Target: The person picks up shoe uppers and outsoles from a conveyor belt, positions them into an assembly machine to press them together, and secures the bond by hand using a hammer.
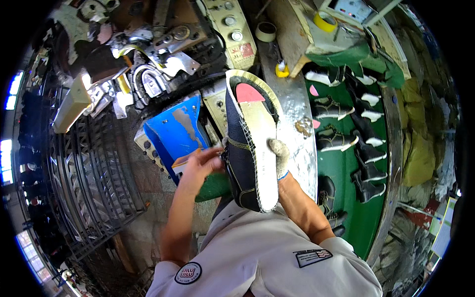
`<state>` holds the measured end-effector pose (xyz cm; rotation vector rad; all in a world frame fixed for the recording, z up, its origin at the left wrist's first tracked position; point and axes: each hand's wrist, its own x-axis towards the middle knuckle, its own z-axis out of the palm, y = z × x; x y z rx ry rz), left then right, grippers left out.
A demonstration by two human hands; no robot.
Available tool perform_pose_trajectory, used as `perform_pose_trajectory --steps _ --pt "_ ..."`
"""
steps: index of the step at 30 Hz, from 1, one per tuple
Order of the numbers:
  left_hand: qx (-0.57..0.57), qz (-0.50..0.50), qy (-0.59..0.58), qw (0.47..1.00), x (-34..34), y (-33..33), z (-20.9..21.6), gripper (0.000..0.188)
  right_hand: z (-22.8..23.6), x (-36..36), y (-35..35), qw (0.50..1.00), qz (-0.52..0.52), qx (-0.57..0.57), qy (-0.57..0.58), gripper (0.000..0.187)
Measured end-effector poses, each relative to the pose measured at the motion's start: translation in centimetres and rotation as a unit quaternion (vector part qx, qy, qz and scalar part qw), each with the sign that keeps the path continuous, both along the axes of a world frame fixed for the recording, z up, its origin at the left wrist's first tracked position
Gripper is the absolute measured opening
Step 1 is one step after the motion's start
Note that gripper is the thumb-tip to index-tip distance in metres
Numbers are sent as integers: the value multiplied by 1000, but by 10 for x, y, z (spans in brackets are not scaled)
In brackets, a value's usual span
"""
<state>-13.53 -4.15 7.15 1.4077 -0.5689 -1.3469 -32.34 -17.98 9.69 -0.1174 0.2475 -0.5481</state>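
A dark shoe upper (238,166) with yellow seams is turned underside up in front of my chest. Its pale insole board (263,148) faces me, edged with rough white stitching, and a pink patch (250,93) sits at the far end. My right hand (280,152), in a pale work glove, grips the shoe's right side; its thumb lies on the board. Bare and slightly blurred, my left hand (203,161) has its fingers bent in against the shoe's left edge, by dark laces. Whatever is between those fingertips is hidden.
A machine with metal parts (153,81) and a blue guard (175,128) stands ahead and left. At right, several dark shoes (336,138) lie on a green surface (356,225) beside a metal tabletop (302,99). A metal rack (94,178) is at left. A yellow tape roll (325,22) sits up high.
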Motion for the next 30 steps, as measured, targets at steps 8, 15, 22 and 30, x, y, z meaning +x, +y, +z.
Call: perform_pose_trajectory --steps 8,15,22,30 --pt "-51 60 46 996 8 47 35 40 8 54 -23 955 130 -262 52 109" --pt "1 18 -540 841 -5 40 95 29 8 112 -7 932 106 -289 193 66" --pt "-36 349 -255 901 83 40 68 23 -23 141 -2 976 169 -92 101 68" --pt "-97 305 47 946 183 -16 -15 31 -43 201 -14 973 188 -68 118 56"
